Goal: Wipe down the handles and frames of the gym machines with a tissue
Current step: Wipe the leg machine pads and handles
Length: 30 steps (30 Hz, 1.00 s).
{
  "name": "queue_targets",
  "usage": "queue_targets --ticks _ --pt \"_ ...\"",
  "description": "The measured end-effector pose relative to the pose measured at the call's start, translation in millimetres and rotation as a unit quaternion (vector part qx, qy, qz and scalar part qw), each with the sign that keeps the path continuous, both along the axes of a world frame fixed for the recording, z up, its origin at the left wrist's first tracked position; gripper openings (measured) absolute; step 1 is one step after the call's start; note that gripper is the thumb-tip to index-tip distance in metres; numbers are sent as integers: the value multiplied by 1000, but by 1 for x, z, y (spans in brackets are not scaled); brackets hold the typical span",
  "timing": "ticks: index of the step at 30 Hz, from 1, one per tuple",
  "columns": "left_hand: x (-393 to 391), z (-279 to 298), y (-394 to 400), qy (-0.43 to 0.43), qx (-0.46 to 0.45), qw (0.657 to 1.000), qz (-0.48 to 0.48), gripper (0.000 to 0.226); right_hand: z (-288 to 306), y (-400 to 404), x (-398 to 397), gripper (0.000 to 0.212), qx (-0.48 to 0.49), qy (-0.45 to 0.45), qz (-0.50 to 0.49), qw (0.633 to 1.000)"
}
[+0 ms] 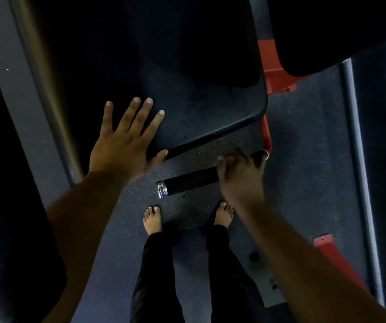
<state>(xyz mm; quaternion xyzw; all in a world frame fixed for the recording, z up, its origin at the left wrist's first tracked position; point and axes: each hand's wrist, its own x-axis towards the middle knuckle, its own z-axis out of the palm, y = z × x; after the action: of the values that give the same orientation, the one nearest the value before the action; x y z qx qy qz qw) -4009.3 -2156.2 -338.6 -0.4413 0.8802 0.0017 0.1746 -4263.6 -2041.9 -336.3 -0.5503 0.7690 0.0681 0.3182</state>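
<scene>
My left hand lies flat with spread fingers on the near corner of a black padded seat. A black foam handle with a chrome end cap sticks out below the seat. My right hand is blurred and wraps around the right part of this handle, fingers curled over it. No tissue shows in either hand; anything under the right palm is hidden.
Red frame parts hold the seat, and another red bracket stands at the lower right. A grey upright post runs down the left. My bare feet stand on the speckled rubber floor.
</scene>
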Motion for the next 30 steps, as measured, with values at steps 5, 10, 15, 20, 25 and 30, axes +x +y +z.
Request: queue_targets --ticks 5,10,15,20,25,30 --pt "0 -3 1 -5 -1 1000 1 85 1 5 -6 63 -19 -38 127 991" --pt "-1 -1 1 -11 -6 1000 11 87 -31 -10 -78 57 21 -115 5 993" --pt "-5 9 -2 -21 16 999 42 87 -59 -18 -119 30 80 -113 -101 985" --pt "-52 19 10 110 22 971 211 74 -20 -45 -107 49 -108 -128 -48 985" --pt "-135 28 -26 160 31 943 290 72 6 -128 -92 56 -133 -249 -134 950" --pt "-150 17 -121 185 34 922 339 68 16 -230 -88 10 -97 -361 -275 886"
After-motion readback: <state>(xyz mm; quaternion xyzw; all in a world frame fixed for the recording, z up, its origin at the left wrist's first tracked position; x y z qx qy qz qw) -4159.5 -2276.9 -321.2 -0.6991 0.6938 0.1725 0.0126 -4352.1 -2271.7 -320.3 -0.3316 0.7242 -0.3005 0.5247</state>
